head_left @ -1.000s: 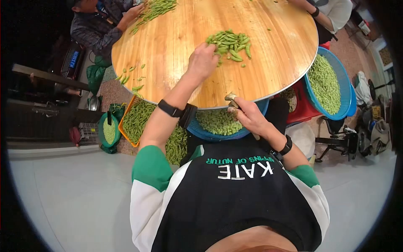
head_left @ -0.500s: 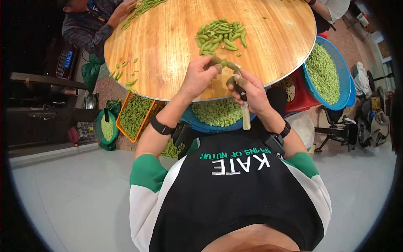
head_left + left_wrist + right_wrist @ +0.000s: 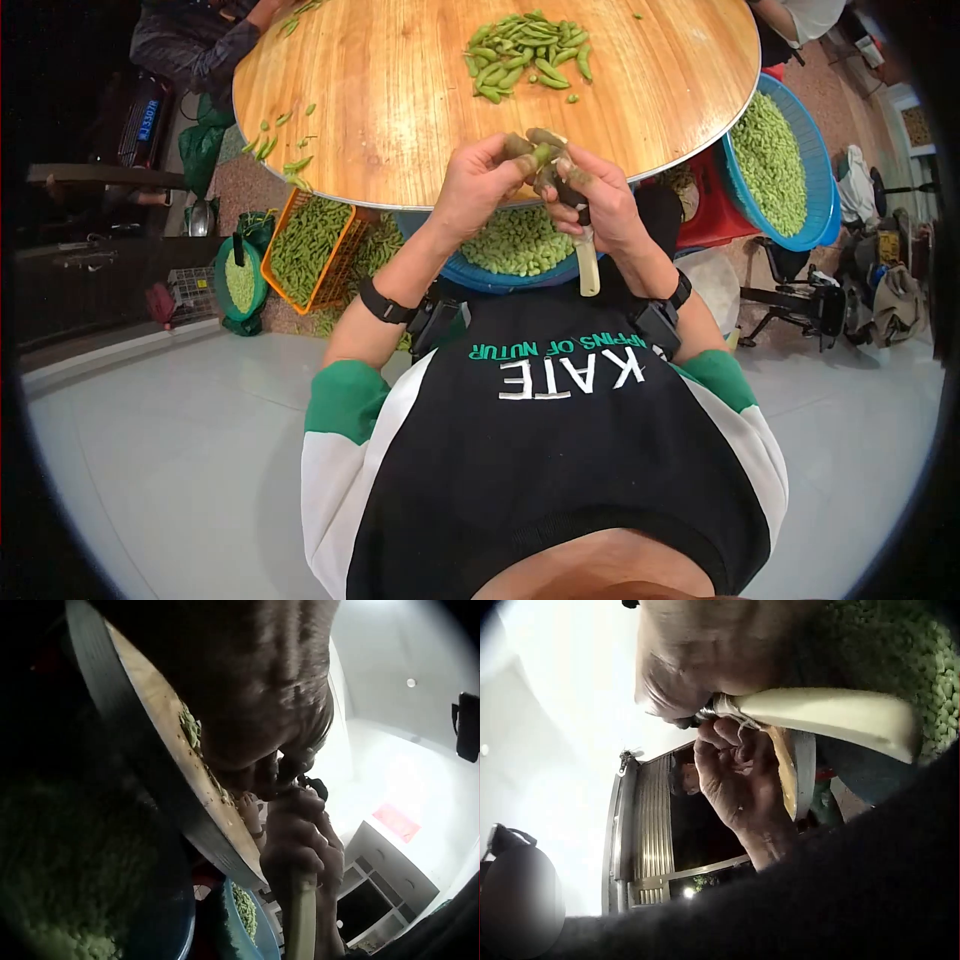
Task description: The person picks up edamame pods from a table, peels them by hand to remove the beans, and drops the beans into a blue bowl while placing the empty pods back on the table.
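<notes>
Over the near table edge my left hand pinches a green soybean pod between thumb and fingers. Close against it, my right hand grips a tool with a cream handle, which points down toward my body. In the right wrist view the handle has string wound near its top; the working end is hidden by the fingers. Dull greenish-brown covers sit on several fingertips of both hands. Ahead on the wooden table lies a pile of green pods.
Below my hands stands a blue basin of shelled beans. Another blue basket of beans is at right; an orange crate of pods is at left. Loose pods lie near the table's left edge. Other people sit across the table.
My left hand has come back from the pile to my right hand, bringing a pod. The right hand has turned, so the cream handle shows below it.
</notes>
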A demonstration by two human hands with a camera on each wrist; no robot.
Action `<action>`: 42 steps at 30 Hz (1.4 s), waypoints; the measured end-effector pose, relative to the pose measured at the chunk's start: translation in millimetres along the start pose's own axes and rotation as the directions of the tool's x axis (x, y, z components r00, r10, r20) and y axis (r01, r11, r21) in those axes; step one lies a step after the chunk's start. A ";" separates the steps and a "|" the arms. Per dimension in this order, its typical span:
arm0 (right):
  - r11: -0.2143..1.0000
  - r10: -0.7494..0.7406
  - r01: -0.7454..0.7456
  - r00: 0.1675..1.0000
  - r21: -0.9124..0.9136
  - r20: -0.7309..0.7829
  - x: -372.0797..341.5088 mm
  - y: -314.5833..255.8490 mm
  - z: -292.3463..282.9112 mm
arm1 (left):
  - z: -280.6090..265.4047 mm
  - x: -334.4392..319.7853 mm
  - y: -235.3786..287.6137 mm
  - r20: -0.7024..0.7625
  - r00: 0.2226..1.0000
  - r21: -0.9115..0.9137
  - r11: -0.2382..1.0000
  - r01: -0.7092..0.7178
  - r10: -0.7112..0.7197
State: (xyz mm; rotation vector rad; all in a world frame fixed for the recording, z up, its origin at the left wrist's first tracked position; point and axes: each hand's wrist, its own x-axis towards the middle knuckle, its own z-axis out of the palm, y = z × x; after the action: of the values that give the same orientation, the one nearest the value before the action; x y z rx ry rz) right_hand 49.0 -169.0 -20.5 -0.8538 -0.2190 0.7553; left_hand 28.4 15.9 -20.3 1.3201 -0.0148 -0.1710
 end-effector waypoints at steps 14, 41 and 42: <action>0.997 -0.031 0.033 0.999 -0.068 0.020 2.2 4.3 -2.9 | -0.5 2.0 2.8 -0.037 0.991 0.089 0.989 -0.122 0.125; 0.826 0.162 -0.214 0.976 0.521 0.144 -2.1 10.8 -14.0 | -4.1 0.8 10.9 0.355 0.778 0.771 0.309 -0.557 0.518; 0.826 0.164 -0.216 0.976 0.520 0.146 -2.8 10.3 -12.6 | -3.8 -0.3 11.8 0.234 0.879 0.711 0.544 -0.446 0.415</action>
State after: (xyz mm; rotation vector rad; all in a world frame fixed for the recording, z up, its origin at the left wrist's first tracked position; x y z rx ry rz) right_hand 47.5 -174.1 -36.1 -0.3057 0.0015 0.9865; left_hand 29.9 22.5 -9.8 2.1109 -0.5011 0.2815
